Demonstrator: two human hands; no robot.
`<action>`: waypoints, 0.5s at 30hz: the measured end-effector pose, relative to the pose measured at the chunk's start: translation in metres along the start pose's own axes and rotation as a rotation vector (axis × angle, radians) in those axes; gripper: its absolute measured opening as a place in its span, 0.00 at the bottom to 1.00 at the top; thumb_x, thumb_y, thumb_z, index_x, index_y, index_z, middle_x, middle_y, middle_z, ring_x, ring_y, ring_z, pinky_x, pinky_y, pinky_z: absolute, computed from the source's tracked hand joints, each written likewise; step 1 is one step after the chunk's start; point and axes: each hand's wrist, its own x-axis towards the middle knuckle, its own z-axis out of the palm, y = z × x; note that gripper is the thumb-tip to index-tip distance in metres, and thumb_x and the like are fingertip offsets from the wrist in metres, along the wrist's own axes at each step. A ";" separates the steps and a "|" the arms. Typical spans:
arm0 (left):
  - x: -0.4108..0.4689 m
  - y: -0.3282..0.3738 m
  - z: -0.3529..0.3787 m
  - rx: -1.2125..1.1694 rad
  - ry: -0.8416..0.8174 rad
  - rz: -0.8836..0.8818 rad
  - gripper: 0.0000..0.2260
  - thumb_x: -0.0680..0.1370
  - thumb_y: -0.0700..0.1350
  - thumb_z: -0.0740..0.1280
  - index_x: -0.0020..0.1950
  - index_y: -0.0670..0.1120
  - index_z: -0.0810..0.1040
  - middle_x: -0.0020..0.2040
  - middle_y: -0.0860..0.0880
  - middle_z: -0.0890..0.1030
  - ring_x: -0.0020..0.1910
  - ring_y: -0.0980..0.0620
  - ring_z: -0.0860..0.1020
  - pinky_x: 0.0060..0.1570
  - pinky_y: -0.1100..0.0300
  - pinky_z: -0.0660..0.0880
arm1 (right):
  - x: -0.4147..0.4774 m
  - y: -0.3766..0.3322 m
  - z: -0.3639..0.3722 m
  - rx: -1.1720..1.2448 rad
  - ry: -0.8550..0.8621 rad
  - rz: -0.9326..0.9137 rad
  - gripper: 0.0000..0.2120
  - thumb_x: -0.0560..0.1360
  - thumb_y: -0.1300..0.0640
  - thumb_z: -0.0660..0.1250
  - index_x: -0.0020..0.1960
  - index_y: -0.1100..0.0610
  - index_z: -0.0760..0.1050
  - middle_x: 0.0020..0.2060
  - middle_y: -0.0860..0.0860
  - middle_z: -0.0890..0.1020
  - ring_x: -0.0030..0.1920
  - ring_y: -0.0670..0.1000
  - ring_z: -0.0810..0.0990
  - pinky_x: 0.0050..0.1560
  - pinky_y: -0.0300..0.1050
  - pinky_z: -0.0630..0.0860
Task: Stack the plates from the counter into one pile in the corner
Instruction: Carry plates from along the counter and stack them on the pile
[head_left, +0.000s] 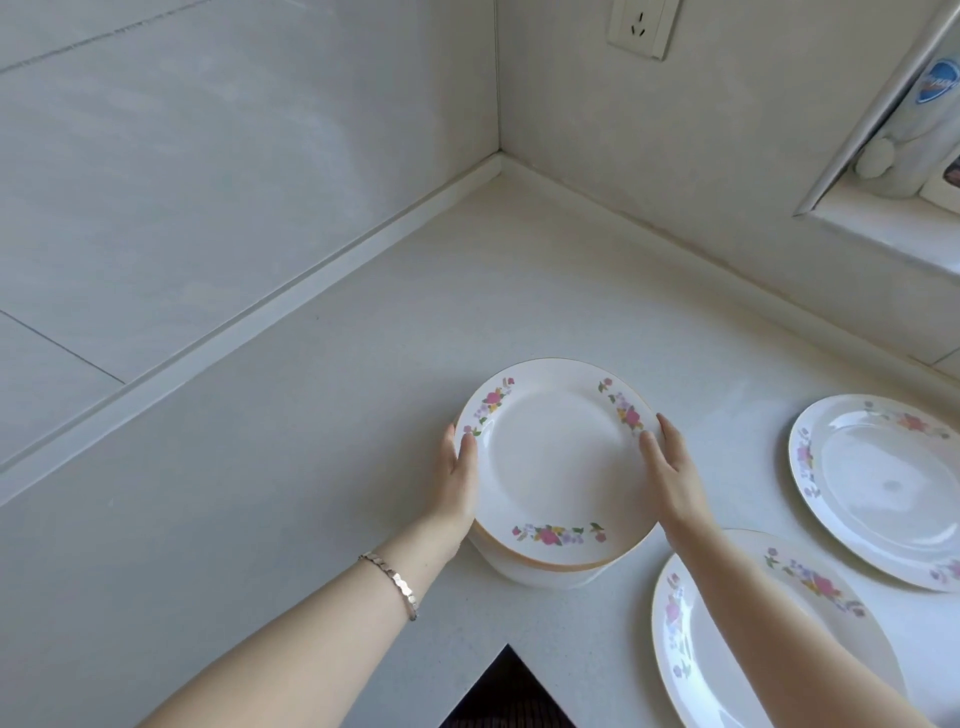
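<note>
Centre of frame: stack of plates (556, 457), floral rims, on white tabletop (311, 467), well short of the wall corner at upper centre. Left hand (460, 483) grips the stack's left rim and right hand (670, 478) its right rim, thumbs on top. Bracelet (395, 582) on left wrist. Right edge: single plate (883, 488). Lower right: another plate (696, 654), partly under the right forearm.
</note>
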 end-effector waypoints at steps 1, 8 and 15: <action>0.000 -0.001 0.002 -0.038 0.003 -0.029 0.22 0.82 0.51 0.49 0.76 0.49 0.53 0.76 0.51 0.59 0.73 0.53 0.59 0.68 0.61 0.57 | 0.000 0.001 0.001 0.038 0.009 0.005 0.23 0.79 0.51 0.56 0.73 0.52 0.59 0.71 0.50 0.67 0.70 0.51 0.66 0.70 0.46 0.61; 0.002 -0.003 -0.001 -0.153 -0.029 -0.066 0.22 0.82 0.52 0.47 0.76 0.51 0.52 0.74 0.54 0.60 0.73 0.55 0.58 0.62 0.65 0.56 | -0.004 -0.006 -0.003 -0.108 -0.030 0.010 0.24 0.79 0.48 0.54 0.73 0.55 0.59 0.71 0.52 0.68 0.70 0.53 0.66 0.70 0.49 0.62; -0.006 -0.002 -0.046 0.180 0.085 0.038 0.16 0.80 0.48 0.57 0.66 0.44 0.70 0.58 0.51 0.74 0.60 0.50 0.72 0.55 0.62 0.67 | -0.029 -0.052 0.034 -0.485 -0.034 -0.436 0.12 0.75 0.59 0.62 0.58 0.57 0.75 0.62 0.53 0.75 0.56 0.52 0.75 0.57 0.31 0.67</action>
